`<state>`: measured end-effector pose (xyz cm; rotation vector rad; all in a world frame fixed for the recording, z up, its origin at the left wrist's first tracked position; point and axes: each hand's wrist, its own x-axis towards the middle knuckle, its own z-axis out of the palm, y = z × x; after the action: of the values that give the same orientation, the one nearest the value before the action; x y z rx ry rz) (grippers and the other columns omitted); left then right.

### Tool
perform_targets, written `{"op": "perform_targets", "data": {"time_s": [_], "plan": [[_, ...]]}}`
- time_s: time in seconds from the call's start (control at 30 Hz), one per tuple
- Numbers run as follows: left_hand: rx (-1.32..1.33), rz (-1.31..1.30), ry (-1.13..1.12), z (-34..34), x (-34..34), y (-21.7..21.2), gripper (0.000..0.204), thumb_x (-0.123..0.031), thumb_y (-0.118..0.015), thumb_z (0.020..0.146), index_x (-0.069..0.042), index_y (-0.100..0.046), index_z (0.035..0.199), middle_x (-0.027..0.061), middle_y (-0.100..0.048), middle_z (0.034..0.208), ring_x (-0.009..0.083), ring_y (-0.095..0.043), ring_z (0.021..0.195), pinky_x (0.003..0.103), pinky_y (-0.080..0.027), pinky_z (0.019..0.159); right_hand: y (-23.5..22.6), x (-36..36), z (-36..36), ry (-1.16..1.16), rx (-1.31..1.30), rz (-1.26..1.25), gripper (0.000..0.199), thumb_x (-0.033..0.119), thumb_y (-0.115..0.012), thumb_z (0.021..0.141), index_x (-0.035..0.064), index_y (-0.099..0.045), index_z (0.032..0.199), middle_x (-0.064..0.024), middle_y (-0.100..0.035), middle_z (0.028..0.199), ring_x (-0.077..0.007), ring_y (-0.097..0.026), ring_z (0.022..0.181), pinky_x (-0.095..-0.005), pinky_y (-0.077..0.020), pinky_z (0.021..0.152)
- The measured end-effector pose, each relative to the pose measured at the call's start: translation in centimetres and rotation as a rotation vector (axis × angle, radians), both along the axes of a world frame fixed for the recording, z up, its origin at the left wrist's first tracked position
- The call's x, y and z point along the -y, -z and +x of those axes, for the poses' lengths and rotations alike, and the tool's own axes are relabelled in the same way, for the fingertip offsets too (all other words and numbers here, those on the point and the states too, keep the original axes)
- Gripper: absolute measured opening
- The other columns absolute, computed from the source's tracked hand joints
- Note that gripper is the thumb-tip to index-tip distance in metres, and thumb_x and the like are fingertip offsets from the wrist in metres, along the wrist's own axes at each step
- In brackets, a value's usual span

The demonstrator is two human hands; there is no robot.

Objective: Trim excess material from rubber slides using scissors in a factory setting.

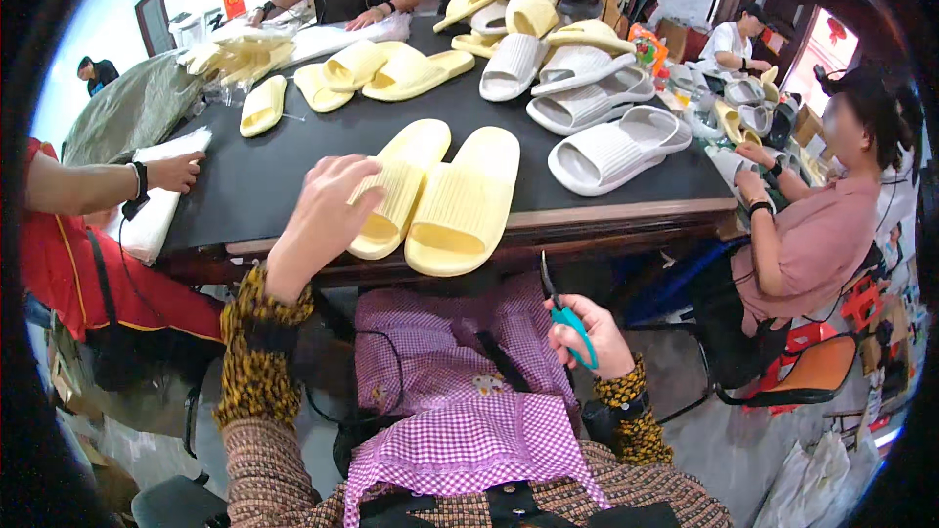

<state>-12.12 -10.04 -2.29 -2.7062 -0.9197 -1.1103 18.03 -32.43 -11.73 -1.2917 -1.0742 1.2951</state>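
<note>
Two pale yellow slippers lie side by side at the table's near edge, toes toward me: the left slipper (396, 191) and the right slipper (465, 200), both with ribbed straps. My left hand (328, 215) is at the outer side of the left slipper, fingertips over its strap edge, thumb and fingers apart. Whether it presses on the slipper, I cannot tell. My right hand (599, 332) is closed on small scissors (574, 330) with teal handles. Their dark blades point up, away from me, below the table edge and in front of my purple checked apron (469, 440).
Grey slippers (621, 149) and a mixed pile (533, 15) stand to the right. More yellow slippers (411, 68) lie farther back, near plastic bags (245, 54). Co-workers sit at left, across the table and at right. An orange chair (797, 372) is at the lower right.
</note>
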Motion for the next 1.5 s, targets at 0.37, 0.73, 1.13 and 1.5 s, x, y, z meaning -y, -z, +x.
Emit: {"op": "perform_targets", "data": {"time_s": [0.37,0.73,1.13,1.5], "plan": [[-0.596,-0.603,0.337,7.2,-5.6,-4.7,0.054,-0.038,-0.066,0.081,-0.011,-0.056,0.127,0.0182,-0.063,0.112,0.0297,-0.061,0.102,0.036,-0.047,0.09,2.2,0.2,-0.8,-0.052,-0.051,-0.017,0.042,0.017,-0.065,0.087,0.0035,-0.051,0.125,-0.0018,-0.061,0.075,-0.0085,-0.057,0.054,-0.0208,-0.0416,0.045],[-0.176,-0.607,-0.105,6.1,-3.4,-2.4,0.041,-0.027,-0.064,0.079,0.007,-0.06,0.1,0.0218,-0.065,0.083,0.0269,-0.064,0.078,0.037,-0.051,0.072,1.6,0.2,-0.4,-0.034,-0.054,-0.028,0.044,0.016,-0.066,0.086,0.0015,-0.05,0.125,-0.0018,-0.061,0.074,-0.0076,-0.058,0.055,-0.0214,-0.0445,0.046],[-0.056,-0.889,-0.004,4.6,-1.2,-1.9,0.03,-0.012,-0.062,0.083,0.003,-0.053,0.107,0.005,-0.06,0.079,0.0105,-0.057,0.069,0.024,-0.045,0.057,-0.4,-1.3,-2.6,-0.049,-0.189,0.104,0.041,0.011,-0.061,0.089,-0.0006,-0.047,0.126,-0.005,-0.061,0.08,-0.0072,-0.057,0.059,-0.0219,-0.0469,0.052],[0.89,-1.183,0.346,4.0,6.2,0.2,0.047,0.005,-0.053,0.085,0.004,-0.037,0.13,0.0172,-0.063,0.107,0.0173,-0.062,0.093,0.026,-0.05,0.079,-1.8,-0.6,-2.6,0.004,-0.04,0.421,0.057,0.001,-0.066,0.083,0.0034,-0.037,0.132,-0.006,-0.058,0.094,-0.0116,-0.056,0.086,-0.0265,-0.0467,0.078]]}}
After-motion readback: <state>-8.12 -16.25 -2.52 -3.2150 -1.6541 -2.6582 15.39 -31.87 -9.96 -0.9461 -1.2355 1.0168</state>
